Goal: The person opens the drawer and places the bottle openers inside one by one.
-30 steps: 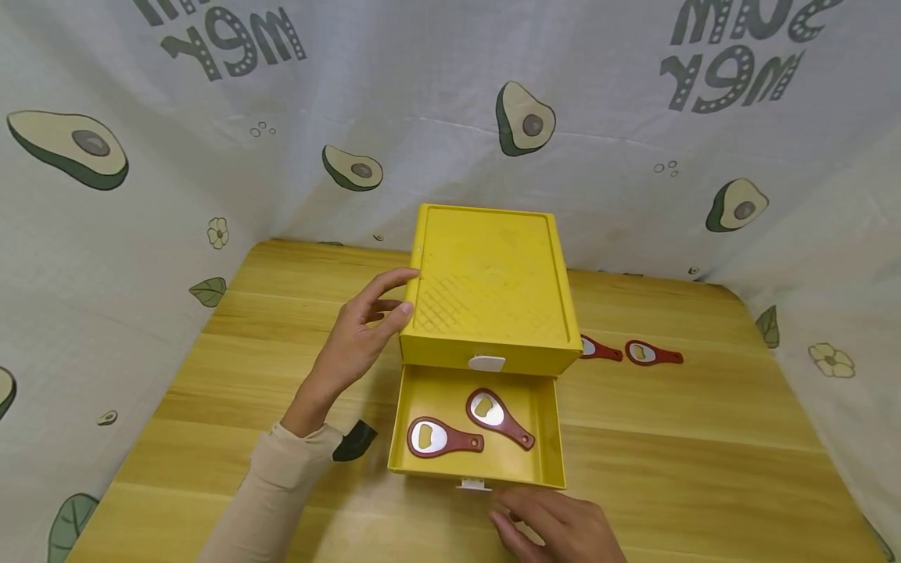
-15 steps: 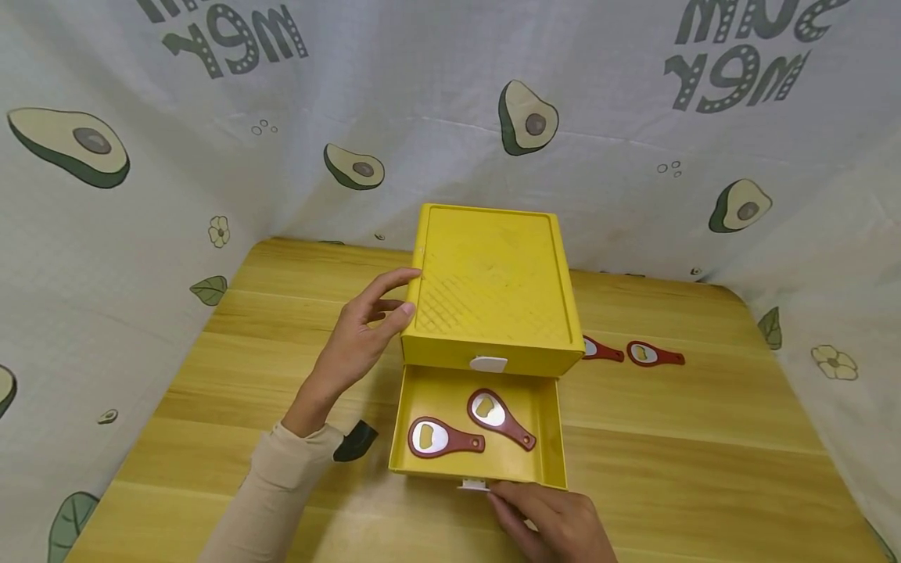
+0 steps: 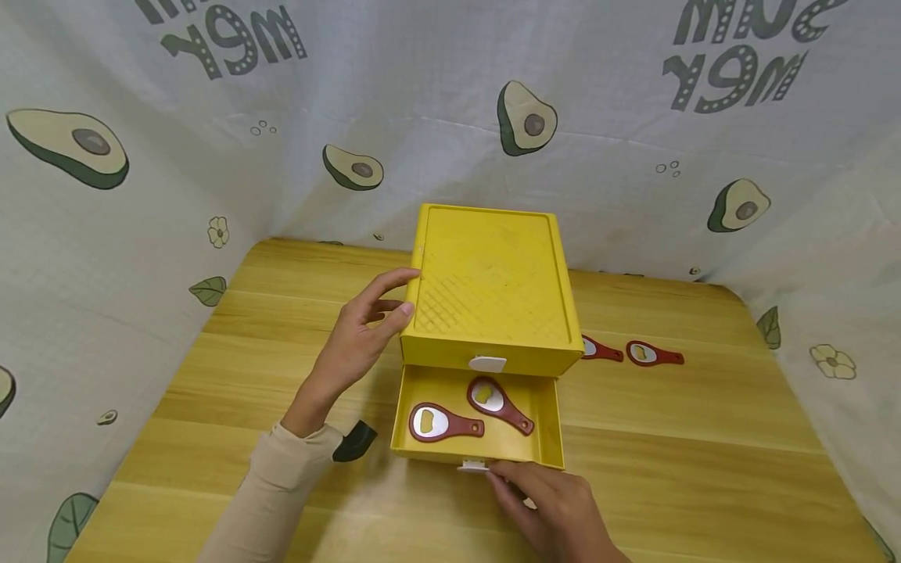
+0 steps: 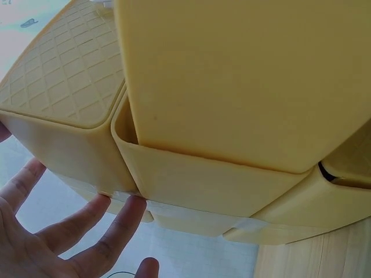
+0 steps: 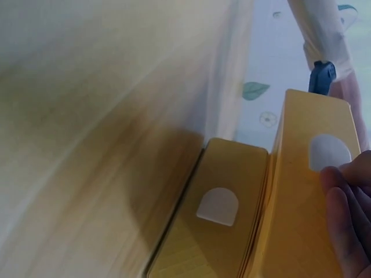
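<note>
A yellow two-drawer box (image 3: 493, 274) stands on the table, its lower drawer (image 3: 551, 422) pulled out. Two bottle openers (image 3: 446, 424) with dark red rims and handles lie flat and apart inside that drawer. My left hand (image 3: 348, 344) rests against the box's left side; the left wrist view shows its fingers (image 4: 119, 229) spread, with tips touching the yellow wall. At the drawer's front, my right hand (image 3: 552, 500) pinches the edge of the white drawer handle (image 5: 329, 152) between thumb and fingers. The upper drawer, with its own white handle (image 3: 486, 363), is closed.
Right of the box, a bottle opener (image 3: 655, 353) lies on the wooden table (image 3: 676, 469); another (image 3: 602, 349) is partly hidden by the box. A black strap end (image 3: 355, 441) sticks out from the left sleeve. An avocado-print curtain (image 3: 436, 94) hangs behind.
My right hand has come to the lower drawer's handle, and the drawer has slid a little way into the box with both openers. The left hand has stayed in place.
</note>
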`<state>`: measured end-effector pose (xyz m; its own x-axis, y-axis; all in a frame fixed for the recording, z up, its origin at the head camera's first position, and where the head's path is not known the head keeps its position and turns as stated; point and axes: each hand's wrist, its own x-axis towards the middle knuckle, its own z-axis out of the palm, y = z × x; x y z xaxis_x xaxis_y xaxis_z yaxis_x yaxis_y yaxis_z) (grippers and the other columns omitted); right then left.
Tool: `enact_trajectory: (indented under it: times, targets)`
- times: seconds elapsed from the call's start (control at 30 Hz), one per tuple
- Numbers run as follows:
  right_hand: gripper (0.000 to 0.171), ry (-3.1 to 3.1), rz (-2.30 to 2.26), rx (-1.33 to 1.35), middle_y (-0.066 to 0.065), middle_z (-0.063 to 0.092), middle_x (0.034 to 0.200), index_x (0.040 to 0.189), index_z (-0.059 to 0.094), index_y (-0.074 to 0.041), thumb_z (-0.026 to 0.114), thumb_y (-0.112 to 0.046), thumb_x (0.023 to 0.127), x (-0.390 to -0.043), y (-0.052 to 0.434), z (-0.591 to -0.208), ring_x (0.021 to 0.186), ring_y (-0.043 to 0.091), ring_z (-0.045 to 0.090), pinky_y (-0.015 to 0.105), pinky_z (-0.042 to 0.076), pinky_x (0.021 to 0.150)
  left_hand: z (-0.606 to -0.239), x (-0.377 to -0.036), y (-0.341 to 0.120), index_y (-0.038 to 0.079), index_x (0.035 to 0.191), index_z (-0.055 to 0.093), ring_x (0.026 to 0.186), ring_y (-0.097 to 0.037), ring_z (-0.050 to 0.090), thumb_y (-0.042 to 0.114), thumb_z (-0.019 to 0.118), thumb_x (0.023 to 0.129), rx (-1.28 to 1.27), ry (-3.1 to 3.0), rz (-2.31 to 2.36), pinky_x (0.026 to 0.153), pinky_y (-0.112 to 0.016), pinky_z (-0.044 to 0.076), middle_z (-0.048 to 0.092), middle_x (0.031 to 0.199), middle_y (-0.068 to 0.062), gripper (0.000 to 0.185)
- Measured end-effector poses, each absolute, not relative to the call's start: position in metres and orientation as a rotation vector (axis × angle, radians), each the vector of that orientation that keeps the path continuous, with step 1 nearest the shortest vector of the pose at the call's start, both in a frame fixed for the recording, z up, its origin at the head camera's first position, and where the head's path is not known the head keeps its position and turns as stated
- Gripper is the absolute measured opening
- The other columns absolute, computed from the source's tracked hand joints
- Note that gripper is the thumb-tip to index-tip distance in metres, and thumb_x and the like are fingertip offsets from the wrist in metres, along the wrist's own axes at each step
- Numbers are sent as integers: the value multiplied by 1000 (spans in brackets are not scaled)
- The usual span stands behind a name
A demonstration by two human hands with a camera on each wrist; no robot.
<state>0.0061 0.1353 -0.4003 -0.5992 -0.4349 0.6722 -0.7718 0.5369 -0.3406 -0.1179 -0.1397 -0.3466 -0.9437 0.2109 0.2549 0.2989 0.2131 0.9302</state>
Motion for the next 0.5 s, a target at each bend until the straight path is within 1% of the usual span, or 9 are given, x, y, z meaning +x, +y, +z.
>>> enact_trajectory:
  times: [0.1, 0.23, 0.33, 0.37, 0.4, 0.47, 0.5]
  targets:
    - [33, -2266, 853, 962, -1, 75, 78, 91, 75, -11, 53, -32, 103, 1, 135, -400, 65, 5, 70, 12, 52, 60, -347, -118, -139, 28, 143, 53, 120, -27, 61, 25, 58, 102, -503, -2386, -1859, 101, -50, 46, 50, 149, 6, 41]
    - [32, -2263, 892, 932, 0, 75, 77, 90, 75, -10, 55, -31, 102, -6, 134, -399, 60, 2, 64, 11, 48, 55, -347, -118, -139, 28, 143, 53, 119, -27, 62, 25, 58, 102, -511, -2384, -1854, 102, -51, 46, 49, 149, 6, 42]
    - [32, -2283, 905, 893, -2, 74, 79, 92, 75, -11, 54, -33, 102, -12, 132, -399, 60, 0, 62, 11, 48, 54, -347, -118, -140, 30, 143, 53, 119, -26, 62, 26, 58, 102, -509, -2381, -1861, 100, -51, 47, 50, 149, 7, 41]
    - [30, -2288, 910, 890, -2, 74, 80, 92, 75, -11, 56, -32, 102, -14, 132, -399, 61, 0, 63, 12, 49, 55, -347, -118, -140, 31, 142, 54, 119, -25, 62, 26, 58, 102, -506, -2379, -1864, 99, -50, 47, 50, 148, 8, 41]
    - [22, -2296, 909, 882, -2, 75, 81, 93, 75, -11, 62, -28, 100, -16, 132, -398, 61, 0, 64, 12, 50, 55, -347, -118, -140, 31, 142, 54, 119, -25, 62, 26, 58, 102, -508, -2376, -1868, 99, -50, 47, 50, 148, 9, 40]
    - [6, -2307, 901, 874, -1, 75, 82, 94, 75, -11, 73, -17, 92, -21, 132, -397, 62, 1, 65, 12, 50, 55, -348, -119, -140, 32, 142, 54, 119, -24, 62, 27, 58, 102, -509, -2371, -1875, 98, -49, 48, 50, 148, 10, 40]
    - [8, -2314, 897, 872, -1, 75, 82, 94, 75, -11, 78, -10, 87, -23, 132, -396, 62, 1, 66, 13, 51, 55, -348, -119, -140, 32, 142, 53, 119, -24, 62, 27, 57, 102, -512, -2370, -1877, 99, -49, 47, 50, 148, 10, 40]
